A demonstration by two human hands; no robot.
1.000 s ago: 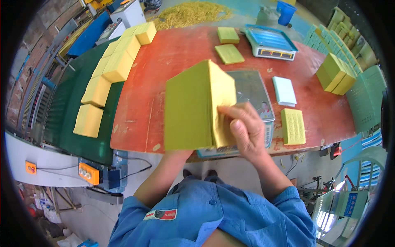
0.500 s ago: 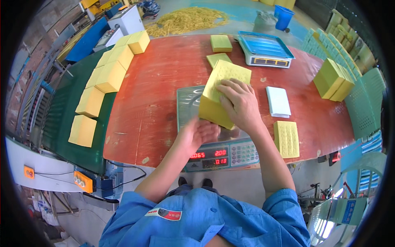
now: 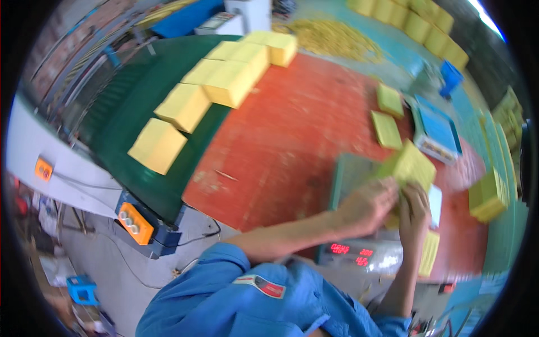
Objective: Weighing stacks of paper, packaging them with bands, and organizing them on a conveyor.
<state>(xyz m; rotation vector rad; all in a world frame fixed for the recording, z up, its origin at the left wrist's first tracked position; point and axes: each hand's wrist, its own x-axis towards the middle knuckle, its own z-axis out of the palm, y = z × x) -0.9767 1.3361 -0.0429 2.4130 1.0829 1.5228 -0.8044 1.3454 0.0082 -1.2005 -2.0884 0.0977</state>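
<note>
Over the bench scale [image 3: 345,180] a stack of yellow paper [image 3: 411,164] is tilted between my two hands. My right hand [image 3: 414,210] grips its near side with bent fingers. At its near left edge, my left hand [image 3: 368,205] is closed with curled fingers; motion blur softens the fingertips. Red digits glow on the scale's display [image 3: 353,254]. A smaller yellow stack [image 3: 429,254] lies to the right of the scale, partly behind my right forearm. The white pad [image 3: 435,205] beside my right hand is half hidden.
Yellow blocks [image 3: 227,81] stand in a row on the green belt [image 3: 135,106] at left. Beyond the scale, two thin yellow stacks [image 3: 386,129] lie near a second scale with a blue tray [image 3: 438,126]. Another yellow block [image 3: 487,196] stands at the red table's [image 3: 281,140] right side.
The view has swung left, so the table appears shifted right and turned. My left hand has gone from open below the stack to closed at its edge. The display digits differ.
</note>
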